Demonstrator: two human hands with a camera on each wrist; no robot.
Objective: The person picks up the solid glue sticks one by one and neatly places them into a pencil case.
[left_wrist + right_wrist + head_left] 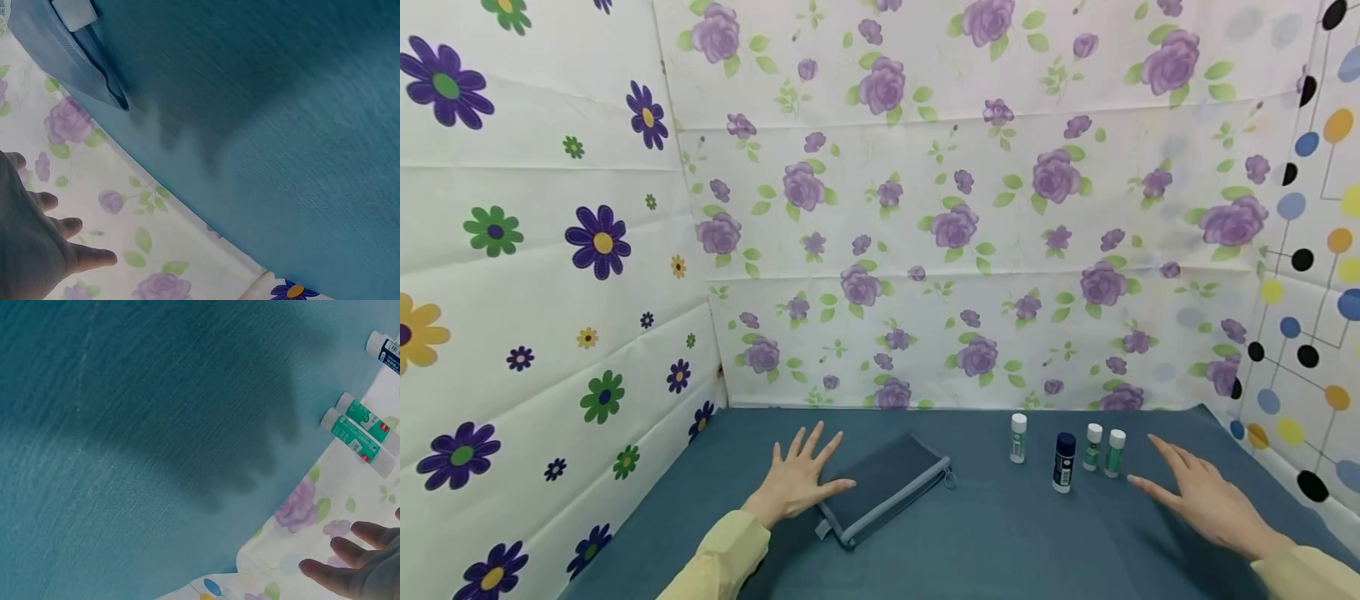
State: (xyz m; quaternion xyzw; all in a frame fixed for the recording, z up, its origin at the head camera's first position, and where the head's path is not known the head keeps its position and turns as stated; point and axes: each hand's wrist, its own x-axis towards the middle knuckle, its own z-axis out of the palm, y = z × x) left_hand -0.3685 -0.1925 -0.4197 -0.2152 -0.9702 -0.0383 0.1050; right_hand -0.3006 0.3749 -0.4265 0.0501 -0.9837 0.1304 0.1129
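Observation:
My left hand (793, 483) hovers with spread fingers beside a dark blue zippered pouch (887, 483), its thumb overlapping the pouch's left end in the head view. The pouch lies flat, with a ring on its zip pull at the right. Over the right part of the table, my right hand (1210, 504) has straight fingers and holds nothing. Nearest to it stand two glue sticks with white caps and green labels, a right one (1116, 454) and a left one (1092, 448). A larger glue stick with a navy cap (1063, 462) and another green-labelled glue stick (1018, 439) stand further left.
A blue cloth covers the table (985, 542). Floral sheets rise behind it as a back wall (917, 250), with a flower-print sheet (550, 292) on the left and a dotted sheet (1315, 333) on the right.

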